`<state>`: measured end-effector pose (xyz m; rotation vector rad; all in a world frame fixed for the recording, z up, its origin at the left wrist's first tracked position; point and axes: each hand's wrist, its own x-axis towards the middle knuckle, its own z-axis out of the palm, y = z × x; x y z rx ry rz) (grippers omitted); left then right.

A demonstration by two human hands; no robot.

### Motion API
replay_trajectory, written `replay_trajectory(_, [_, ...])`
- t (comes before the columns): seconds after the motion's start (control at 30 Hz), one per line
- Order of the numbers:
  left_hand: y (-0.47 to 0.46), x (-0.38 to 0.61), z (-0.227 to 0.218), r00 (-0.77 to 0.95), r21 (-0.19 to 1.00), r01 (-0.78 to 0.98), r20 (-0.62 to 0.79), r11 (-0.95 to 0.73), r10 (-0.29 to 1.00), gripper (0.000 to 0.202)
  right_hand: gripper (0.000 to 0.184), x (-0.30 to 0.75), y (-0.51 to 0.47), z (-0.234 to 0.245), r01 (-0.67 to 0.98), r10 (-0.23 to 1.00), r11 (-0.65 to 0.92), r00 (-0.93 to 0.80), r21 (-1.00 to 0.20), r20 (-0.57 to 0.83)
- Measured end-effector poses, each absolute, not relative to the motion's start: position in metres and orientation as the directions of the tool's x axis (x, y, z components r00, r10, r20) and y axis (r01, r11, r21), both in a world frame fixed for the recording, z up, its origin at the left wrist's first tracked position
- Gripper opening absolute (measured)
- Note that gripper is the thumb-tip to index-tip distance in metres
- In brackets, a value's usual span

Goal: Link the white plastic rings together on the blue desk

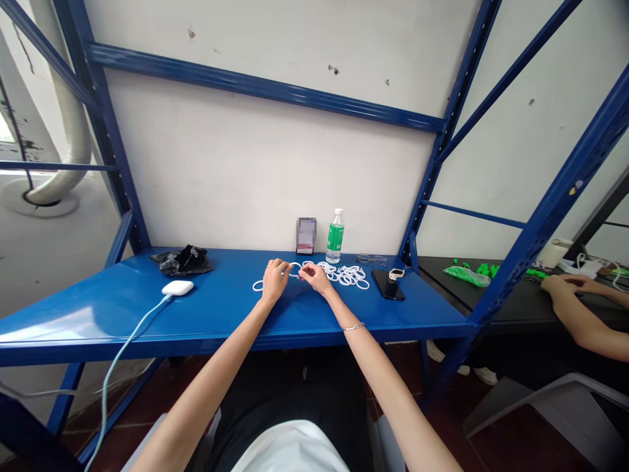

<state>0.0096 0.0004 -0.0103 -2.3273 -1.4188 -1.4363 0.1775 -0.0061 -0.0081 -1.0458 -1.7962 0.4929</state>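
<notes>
left hand (275, 276): fingers are curling together and appear to be pinching one side of the white ring (293, 265).
right hand (314, 276): fingers are pressing together on the opposite side of the same ring; a thin bracelet is sitting at the wrist.
white ring: a thin, pale, closed loop that looks light and springy; it is being held just above the blue surface (221, 308), in front of the bottle (335, 236) and slightly to its left.
ring pile (348, 275): similar loops are lying overlapped directly in front of the bottle.
phone (388, 285): lying flat to the right of the bottle, just beside the pile.
risk, slip: the loop is thin, so a light pinch is likely letting it spring free and roll away from the bottle, off the surface edge.
risk, tangle: a hand drawing back toward the bottle could be dragging the pile or nudging the bottle over.
</notes>
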Motion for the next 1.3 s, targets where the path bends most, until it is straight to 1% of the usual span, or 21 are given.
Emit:
replay_trajectory(0.13, [0.001, 0.010, -0.011, 0.130, 0.393, 0.723, 0.730, -0.568, 0.671, 0.034, 0.020, 0.178, -0.003, -0.009, 0.362, 0.834, 0.550, -0.201, -0.752, 0.513])
replay_trajectory(0.3, [-0.001, 0.010, -0.011, 0.148, 0.401, 0.705, 0.723, -0.585, 0.675, 0.032, 0.016, 0.178, -0.001, -0.010, 0.345, 0.832, 0.554, -0.197, -0.758, 0.519])
replay_trajectory(0.53, [-0.006, 0.012, -0.010, 0.212, 0.406, 0.672, 0.696, -0.619, 0.686, 0.031, 0.007, 0.177, -0.006, -0.009, 0.430, 0.807, 0.579, -0.177, -0.693, 0.564])
replay_trajectory(0.67, [-0.004, 0.012, -0.010, 0.232, 0.406, 0.669, 0.682, -0.623, 0.693, 0.032, 0.007, 0.177, -0.007, -0.006, 0.483, 0.778, 0.593, -0.139, -0.644, 0.613])
replay_trajectory(0.83, [0.002, 0.012, -0.015, 0.290, 0.387, 0.651, 0.669, -0.653, 0.685, 0.035, 0.008, 0.178, -0.005, -0.005, 0.503, 0.741, 0.616, -0.110, -0.606, 0.662])
replay_trajectory(1.0, [0.007, 0.013, -0.020, 0.361, 0.357, 0.624, 0.657, -0.695, 0.662, 0.042, 0.002, 0.179, -0.003, -0.007, 0.503, 0.721, 0.633, -0.106, -0.588, 0.685])
replay_trajectory(1.17, [0.008, 0.014, -0.022, 0.395, 0.332, 0.613, 0.657, -0.717, 0.642, 0.043, 0.007, 0.179, -0.004, -0.006, 0.496, 0.704, 0.650, -0.108, -0.576, 0.702])
replay_trajectory(1.3, [0.009, 0.014, -0.023, 0.384, 0.321, 0.626, 0.666, -0.711, 0.639, 0.040, 0.012, 0.178, -0.005, -0.006, 0.494, 0.696, 0.657, -0.107, -0.569, 0.710])
